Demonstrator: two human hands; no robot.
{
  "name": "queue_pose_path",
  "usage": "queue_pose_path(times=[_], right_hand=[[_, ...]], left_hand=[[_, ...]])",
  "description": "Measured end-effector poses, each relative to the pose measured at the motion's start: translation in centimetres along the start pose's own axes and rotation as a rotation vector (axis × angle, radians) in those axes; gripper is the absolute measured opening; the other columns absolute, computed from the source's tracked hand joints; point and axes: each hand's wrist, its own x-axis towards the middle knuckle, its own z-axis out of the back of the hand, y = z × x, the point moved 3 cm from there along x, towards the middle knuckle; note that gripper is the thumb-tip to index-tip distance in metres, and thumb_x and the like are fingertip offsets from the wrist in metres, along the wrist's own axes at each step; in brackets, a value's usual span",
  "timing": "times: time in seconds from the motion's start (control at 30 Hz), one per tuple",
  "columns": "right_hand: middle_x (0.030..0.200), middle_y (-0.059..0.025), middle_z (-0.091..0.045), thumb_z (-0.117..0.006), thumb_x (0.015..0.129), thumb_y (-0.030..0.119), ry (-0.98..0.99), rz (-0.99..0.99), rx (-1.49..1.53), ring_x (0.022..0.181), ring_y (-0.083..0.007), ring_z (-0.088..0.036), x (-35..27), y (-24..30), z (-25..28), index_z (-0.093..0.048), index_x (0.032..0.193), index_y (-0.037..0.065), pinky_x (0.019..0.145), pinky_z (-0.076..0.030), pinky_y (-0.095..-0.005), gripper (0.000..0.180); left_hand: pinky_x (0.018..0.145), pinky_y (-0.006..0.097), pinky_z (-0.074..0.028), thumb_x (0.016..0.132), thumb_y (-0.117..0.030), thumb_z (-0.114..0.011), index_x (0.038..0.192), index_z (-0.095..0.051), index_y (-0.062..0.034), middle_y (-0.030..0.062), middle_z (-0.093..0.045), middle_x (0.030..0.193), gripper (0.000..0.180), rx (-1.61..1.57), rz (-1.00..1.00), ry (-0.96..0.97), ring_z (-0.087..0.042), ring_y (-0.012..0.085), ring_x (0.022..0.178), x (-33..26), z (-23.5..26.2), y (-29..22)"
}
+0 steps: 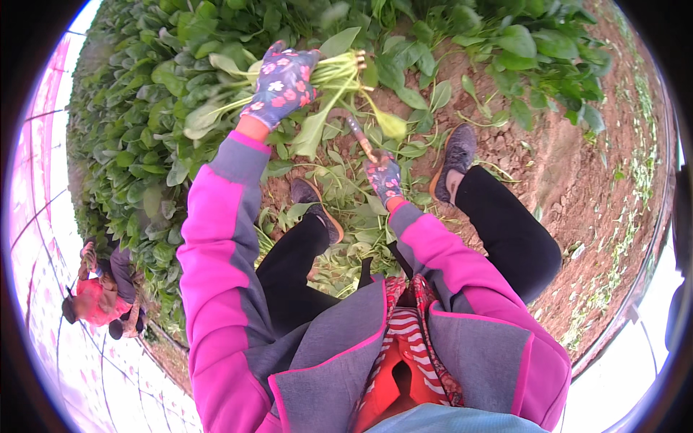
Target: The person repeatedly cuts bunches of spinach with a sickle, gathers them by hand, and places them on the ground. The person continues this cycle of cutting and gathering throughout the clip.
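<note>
My left hand (284,83), in a dark floral glove, is closed round a bunch of spinach (341,70). The pale cut stems point right, and the leaves spread out to the left and below. A yellowish leaf (390,124) hangs from the stem end. Lower and to the right, my right hand (384,177) wears a matching glove and grips a sickle (359,137) by its handle. Its curved blade reaches up toward the underside of the bunch; whether they touch I cannot tell.
Dense standing spinach (137,108) fills the left and far side. Loose leaves (346,209) lie on the ground between my shoes. Bare reddish soil (556,187) stretches along the right. Another person (101,296) crouches at the far left beside the greenhouse wall.
</note>
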Motion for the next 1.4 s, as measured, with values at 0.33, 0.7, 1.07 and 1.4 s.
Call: queue_pose_path(times=[0.33, 0.7, 1.07, 1.4], right_hand=[[0.123, -0.0218, -0.046, -0.052, 0.091, 0.027, 0.378, 0.169, 1.222, 0.107, -0.0330, -0.052, -3.7, 17.9, 12.0, -0.040, 0.128, 0.002, 0.093, -0.044, -0.0425, 0.046], [0.112, -0.0114, -0.055, -0.075, 0.076, 0.026, 0.533, 0.780, 0.336, 0.100, -0.0248, -0.055, -9.7, 27.9, 19.3, -0.048, 0.129, 0.006, 0.086, -0.044, -0.0356, 0.063], [0.105, -0.0148, -0.062, -0.071, 0.072, 0.019, 0.122, 0.885, -0.530, 0.092, -0.0334, -0.061, -7.1, 28.2, 26.2, -0.054, 0.120, 0.004, 0.078, -0.049, -0.0367, 0.053], [0.093, -0.0155, -0.064, -0.071, 0.067, 0.021, -0.147, 1.216, -0.852, 0.083, -0.0336, -0.061, -6.5, 27.7, 27.2, -0.051, 0.128, 0.010, 0.072, -0.049, -0.0407, 0.065]], left_hand=[[0.086, 0.029, -0.048, 0.089, -0.014, -0.059, 0.135, -0.042, -0.0035, 0.0089, -0.061, 0.115, 0.051, -1.147, -0.006, -0.255, -0.060, 0.0185, 0.098, -5.3, 7.8, -7.2], [0.072, 0.023, -0.050, 0.092, -0.021, -0.057, 0.138, -0.034, -0.0006, 0.0083, -0.058, 0.117, 0.055, -1.911, -0.123, -0.331, -0.060, 0.0133, 0.093, -12.3, 12.3, -15.9], [0.076, 0.029, -0.055, 0.094, -0.024, -0.055, 0.122, -0.054, -0.0043, 0.0093, -0.065, 0.100, 0.034, -1.838, 0.171, -0.275, -0.065, 0.0180, 0.088, -11.9, 8.7, -13.4], [0.047, 0.019, -0.045, 0.086, -0.027, -0.067, 0.113, -0.060, -0.0082, -0.0008, -0.064, 0.084, 0.033, -2.168, 0.318, 0.035, -0.057, 0.0031, 0.061, -12.6, 5.0, -14.8]])
